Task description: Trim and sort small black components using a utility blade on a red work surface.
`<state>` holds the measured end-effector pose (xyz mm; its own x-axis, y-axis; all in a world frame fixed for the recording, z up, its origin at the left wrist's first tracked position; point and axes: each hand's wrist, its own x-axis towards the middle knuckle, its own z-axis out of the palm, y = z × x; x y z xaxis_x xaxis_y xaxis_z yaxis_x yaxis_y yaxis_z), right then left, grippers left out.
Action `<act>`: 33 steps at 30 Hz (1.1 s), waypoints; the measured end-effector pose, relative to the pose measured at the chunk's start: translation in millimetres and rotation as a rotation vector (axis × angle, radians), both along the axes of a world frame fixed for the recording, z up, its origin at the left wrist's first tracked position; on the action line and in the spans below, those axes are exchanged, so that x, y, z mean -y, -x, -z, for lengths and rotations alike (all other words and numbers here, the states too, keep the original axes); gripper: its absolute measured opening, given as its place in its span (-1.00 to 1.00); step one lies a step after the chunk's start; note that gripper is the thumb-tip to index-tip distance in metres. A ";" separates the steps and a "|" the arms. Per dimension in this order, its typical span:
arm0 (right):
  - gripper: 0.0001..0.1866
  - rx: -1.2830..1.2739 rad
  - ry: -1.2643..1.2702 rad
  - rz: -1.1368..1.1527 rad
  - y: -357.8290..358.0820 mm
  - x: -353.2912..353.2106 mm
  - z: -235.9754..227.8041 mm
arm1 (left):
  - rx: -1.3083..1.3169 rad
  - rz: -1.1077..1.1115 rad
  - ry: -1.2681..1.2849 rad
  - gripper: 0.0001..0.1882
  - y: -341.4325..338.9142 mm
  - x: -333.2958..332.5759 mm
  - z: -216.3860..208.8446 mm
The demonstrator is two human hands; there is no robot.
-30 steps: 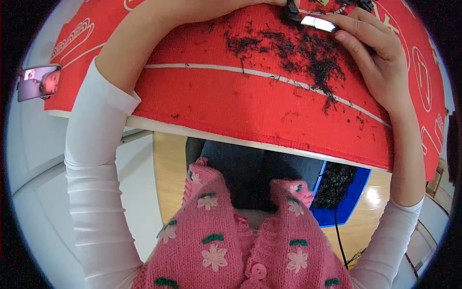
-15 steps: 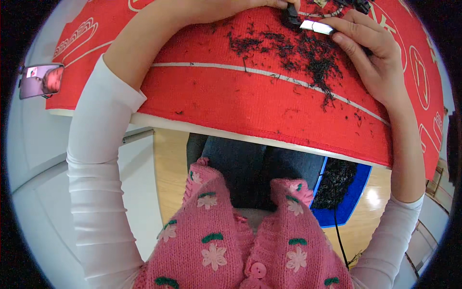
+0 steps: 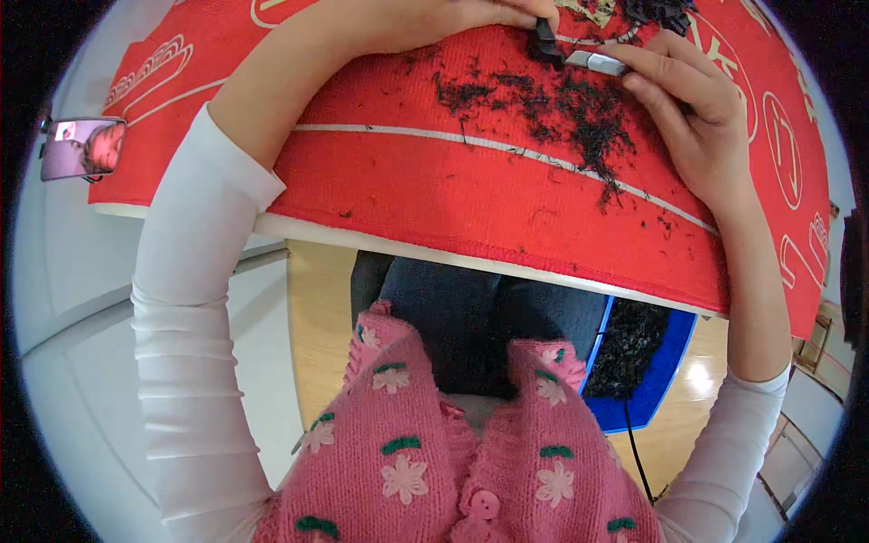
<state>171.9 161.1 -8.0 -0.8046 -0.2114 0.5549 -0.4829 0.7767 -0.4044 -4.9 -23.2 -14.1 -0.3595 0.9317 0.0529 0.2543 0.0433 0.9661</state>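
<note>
Left hand [image 3: 493, 13]: up at the top centre, fingers pinching a small black piece [image 3: 545, 42]
Right hand [image 3: 699, 98]: upper right, gripping a shiny blade [image 3: 596, 61] between thumb and fingers
Blade vs piece: super close, can't tell if they're touching
Mess: black shavings [image 3: 593, 122] scattered on the red cloth [image 3: 434, 185], upper middle
Also there: phone [image 3: 83, 147], upper left; blue tray [image 3: 650, 398], lower right

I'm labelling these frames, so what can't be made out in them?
Left hand: head view, partly cut off by the top edge.
Black piece: head view, too small and dark to identify.
Blade: head view, held end hidden by the right hand.
Blue tray: head view, far end hidden by the table edge.
</note>
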 end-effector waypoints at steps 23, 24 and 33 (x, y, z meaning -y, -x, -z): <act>-0.74 -0.002 0.043 -0.012 1.2 -0.3 4.9 | -0.236 -0.092 0.166 -0.84 -16.8 -4.0 -19.7; -0.74 -0.002 0.058 -0.014 0.7 -0.8 5.3 | -0.302 -0.128 0.239 -0.84 -20.3 -5.4 -23.5; -0.74 0.136 -0.082 0.046 -5.1 -10.3 0.1 | -0.386 -0.012 0.002 -0.84 -16.2 -5.0 -16.0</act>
<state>177.0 171.4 -8.1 -0.8810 -0.2125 0.4228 -0.3911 0.8300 -0.3978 11.3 -18.1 2.0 -0.3245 0.9277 0.1847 0.5987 0.0502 0.7994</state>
